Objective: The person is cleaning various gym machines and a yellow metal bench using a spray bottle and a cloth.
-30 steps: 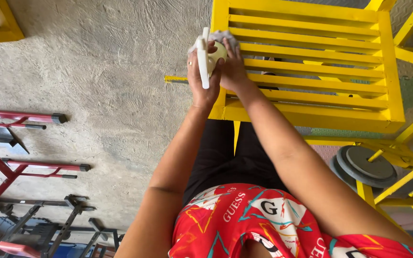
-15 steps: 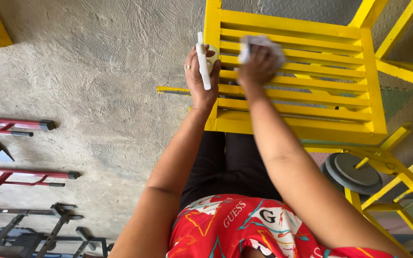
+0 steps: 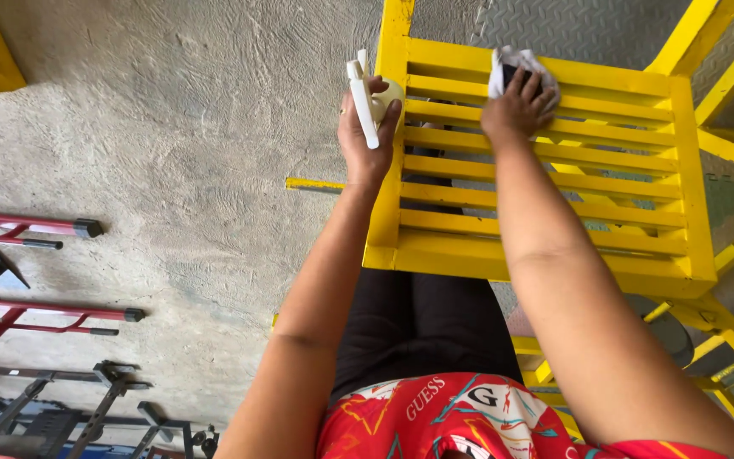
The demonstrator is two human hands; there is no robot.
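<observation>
Since a moment ago the right hand (image 3: 516, 106) has slid its crumpled white cloth (image 3: 511, 64) farther along the yellow slatted rack (image 3: 554, 183), pressing it down. Left hand (image 3: 365, 127) grips the white spray bottle (image 3: 365, 102) at the rack's edge. Wiping looks underway; the next stroke likely needs firm pressure along each slat.

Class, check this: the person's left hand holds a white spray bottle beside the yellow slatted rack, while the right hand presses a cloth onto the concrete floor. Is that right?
Not quite. The right hand presses the cloth onto the yellow slatted rack, not the concrete floor. The head view shows it. The left hand does hold the white spray bottle beside the rack.
</observation>
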